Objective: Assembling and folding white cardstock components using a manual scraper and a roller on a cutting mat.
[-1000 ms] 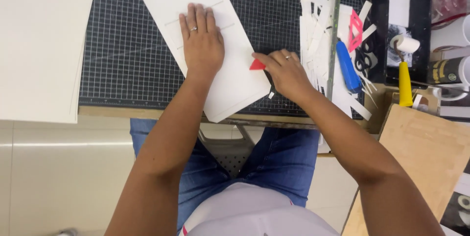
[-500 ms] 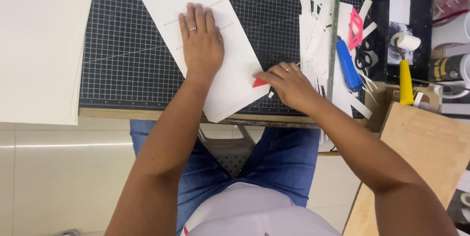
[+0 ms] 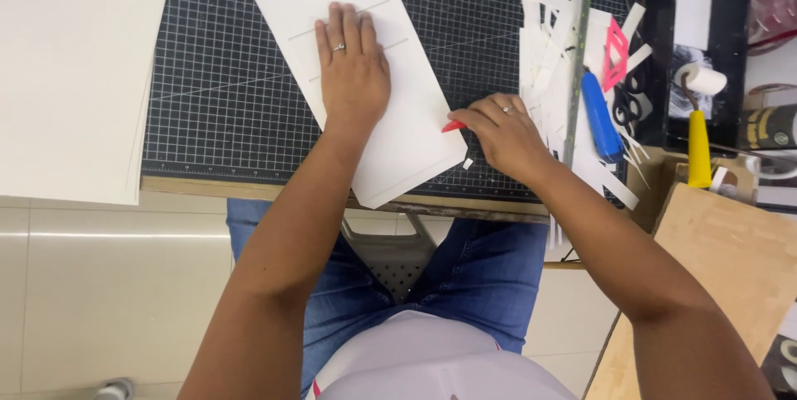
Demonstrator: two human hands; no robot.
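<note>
Left hand (image 3: 353, 76) is flat, palm down, fingers spread toward 12 o'clock, pinning the white card sheet (image 3: 398, 130) to the gridded cutting mat (image 3: 216, 85). Nothing gripped, just pressing.

Right hand (image 3: 502, 134) is pinched around a small red cutter (image 3: 453, 126); only its red tip shows past the fingertips, pointing toward 9 o'clock and touching the sheet's right edge, near the lower corner.

The sheet's long axis runs from about 11 o'clock down to 5 o'clock across the mat. From the right hand the sheet lies at 9 o'clock, right at the tip. The left hand sits on the sheet at 10–11 o'clock from the cutter, apart from the blade. The right hand is nearer the edge being worked.

Off to 3 o'clock: a pile of white paper offcuts (image 3: 548, 60), a metal ruler (image 3: 579, 51) lying roughly 12-to-6, a blue marker-like tool (image 3: 599, 114) and a yellow-handled roller (image 3: 699, 147).
</note>
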